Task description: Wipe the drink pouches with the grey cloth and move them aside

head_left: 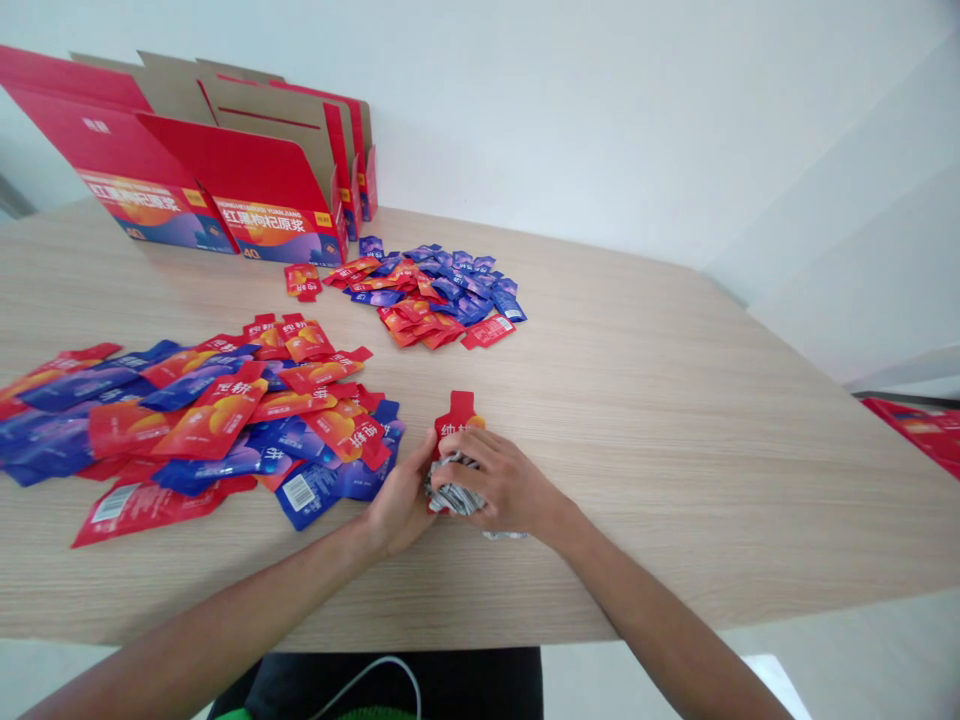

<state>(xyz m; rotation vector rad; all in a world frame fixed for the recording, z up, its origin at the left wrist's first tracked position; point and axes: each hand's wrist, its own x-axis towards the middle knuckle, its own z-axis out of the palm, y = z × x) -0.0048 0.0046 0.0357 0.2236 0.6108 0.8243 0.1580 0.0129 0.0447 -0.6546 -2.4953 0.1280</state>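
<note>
Here, the red pouch (460, 404) lies at the near middle of the table (675, 420), its neck pointing away from the person, with white characters partly covered by fingers. The left hand (405, 498) is partly open, cupped against its left edge; the right hand (510, 480) grips a crumpled grey-and-white wad (455, 486) over its lower part. A pale scrap (505, 535) shows beneath the right wrist.

Behind, red cartons (279, 222) stand with flaps up near the wall; their fronts read "YUAN JIANG", 枸杞原浆 and "40". To the left, a large heap of red and blue pouches (217, 415) spreads close to the left hand, barcodes showing on two near ones. A smaller mixed heap (439, 290) sits beyond the hands, with a few red-orange sachets (302, 281) just beside it, near the cartons. Far right, a red printed item (919, 430) is partly visible.
</note>
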